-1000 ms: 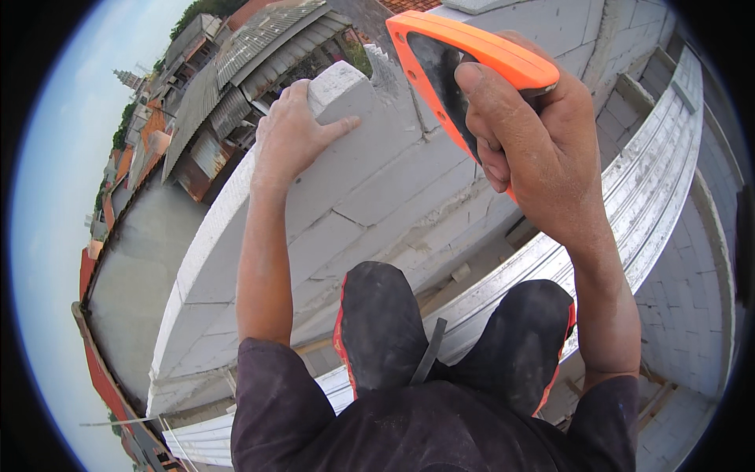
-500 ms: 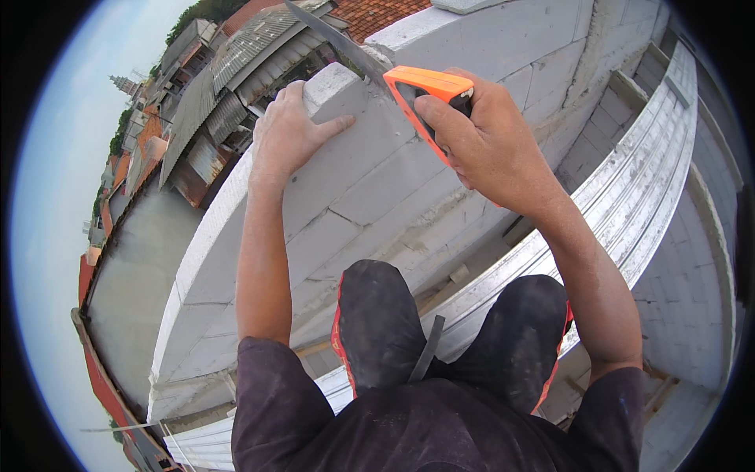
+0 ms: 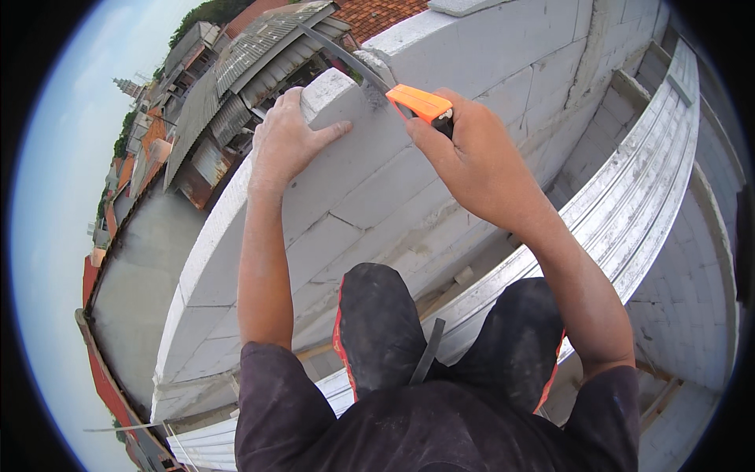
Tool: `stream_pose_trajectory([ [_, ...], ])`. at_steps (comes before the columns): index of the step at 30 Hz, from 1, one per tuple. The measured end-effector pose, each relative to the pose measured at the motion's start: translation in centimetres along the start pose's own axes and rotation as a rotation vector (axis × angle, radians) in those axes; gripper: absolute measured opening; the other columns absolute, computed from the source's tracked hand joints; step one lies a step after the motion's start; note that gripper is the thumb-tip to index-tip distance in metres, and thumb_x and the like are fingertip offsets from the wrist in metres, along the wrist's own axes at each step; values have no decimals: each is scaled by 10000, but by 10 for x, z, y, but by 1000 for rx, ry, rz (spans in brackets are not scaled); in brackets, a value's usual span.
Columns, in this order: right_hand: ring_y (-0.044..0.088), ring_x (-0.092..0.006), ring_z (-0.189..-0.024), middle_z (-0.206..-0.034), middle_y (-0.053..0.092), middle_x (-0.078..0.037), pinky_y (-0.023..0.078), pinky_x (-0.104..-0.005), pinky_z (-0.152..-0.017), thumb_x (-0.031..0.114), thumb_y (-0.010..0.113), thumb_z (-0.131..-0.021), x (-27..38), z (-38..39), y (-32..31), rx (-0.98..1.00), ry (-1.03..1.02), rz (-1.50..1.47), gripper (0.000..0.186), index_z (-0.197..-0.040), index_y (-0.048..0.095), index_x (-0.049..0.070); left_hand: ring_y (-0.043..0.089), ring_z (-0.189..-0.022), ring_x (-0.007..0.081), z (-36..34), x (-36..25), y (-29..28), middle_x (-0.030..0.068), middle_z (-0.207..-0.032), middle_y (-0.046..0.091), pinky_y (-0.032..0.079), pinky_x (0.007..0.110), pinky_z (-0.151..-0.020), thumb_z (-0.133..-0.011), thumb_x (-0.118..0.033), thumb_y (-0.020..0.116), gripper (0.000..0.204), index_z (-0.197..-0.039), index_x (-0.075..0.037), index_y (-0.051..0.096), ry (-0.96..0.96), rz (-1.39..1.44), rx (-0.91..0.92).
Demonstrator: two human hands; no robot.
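Observation:
My right hand (image 3: pixel 472 153) is wrapped round the orange and black handle of a hand saw (image 3: pixel 421 102). The saw's grey blade points away to the upper left and lies in a gap at the top of the block wall (image 3: pixel 354 204). My left hand (image 3: pixel 287 141) rests over the top edge of the wall, left of the gap, with the thumb stretched along the near face and the fingers over the far side. Beside it, the cut end of a white lightweight block (image 3: pixel 329 93) shows a rough, pale surface.
Below my knees runs a long ribbed metal plank (image 3: pixel 629 212) along the wall. Another block wall (image 3: pixel 680 283) and wooden pieces (image 3: pixel 661 401) lie to the lower right. Beyond the wall are corrugated roofs (image 3: pixel 259 51), tiled roofs (image 3: pixel 381 17) and a grey flat surface (image 3: pixel 149 259) far below.
My right hand and the saw's handle have moved slightly down, and the blade sits lower and tilts differently in the gap. My left hand keeps its place on the wall.

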State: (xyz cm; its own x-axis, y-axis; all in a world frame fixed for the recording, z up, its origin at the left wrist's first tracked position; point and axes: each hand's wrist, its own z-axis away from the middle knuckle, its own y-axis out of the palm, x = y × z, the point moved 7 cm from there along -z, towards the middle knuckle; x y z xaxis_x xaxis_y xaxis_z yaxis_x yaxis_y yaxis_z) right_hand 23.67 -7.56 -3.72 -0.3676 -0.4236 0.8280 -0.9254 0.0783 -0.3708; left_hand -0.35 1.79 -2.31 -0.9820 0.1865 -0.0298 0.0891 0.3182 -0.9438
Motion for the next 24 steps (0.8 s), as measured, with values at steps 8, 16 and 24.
stream_pose_trajectory([
  [8, 444, -34, -530, -631, 507, 38, 356, -234, -480, 240, 622, -1049, 57, 3, -17, -65, -132, -297, 249, -1032, 650, -7, 624, -1306, 377, 3, 5, 0, 252, -1405, 638, 471, 487, -1101, -745, -634, 828, 1039, -1477, 37, 524, 16, 26, -56],
  [16, 465, -69, -598, -637, 536, 0, 386, -293, -560, 265, 613, -1044, 14, -4, -9, 160, 430, -381, 365, -837, 618, -35, 623, -1298, 345, 3, 4, 4, 232, -1385, 646, 485, 487, -1090, -757, -661, 832, 1050, -1465, 57, 537, 33, -25, -67],
  [24, 460, -92, -530, -614, 533, -2, 389, -290, -509, 256, 627, -1027, 29, -12, -11, 26, 59, -136, 337, -821, 623, -11, 632, -1292, 378, 3, 2, 1, 246, -1374, 657, 471, 491, -1101, -760, -652, 826, 1020, -1458, 34, 541, 49, 6, -82],
])
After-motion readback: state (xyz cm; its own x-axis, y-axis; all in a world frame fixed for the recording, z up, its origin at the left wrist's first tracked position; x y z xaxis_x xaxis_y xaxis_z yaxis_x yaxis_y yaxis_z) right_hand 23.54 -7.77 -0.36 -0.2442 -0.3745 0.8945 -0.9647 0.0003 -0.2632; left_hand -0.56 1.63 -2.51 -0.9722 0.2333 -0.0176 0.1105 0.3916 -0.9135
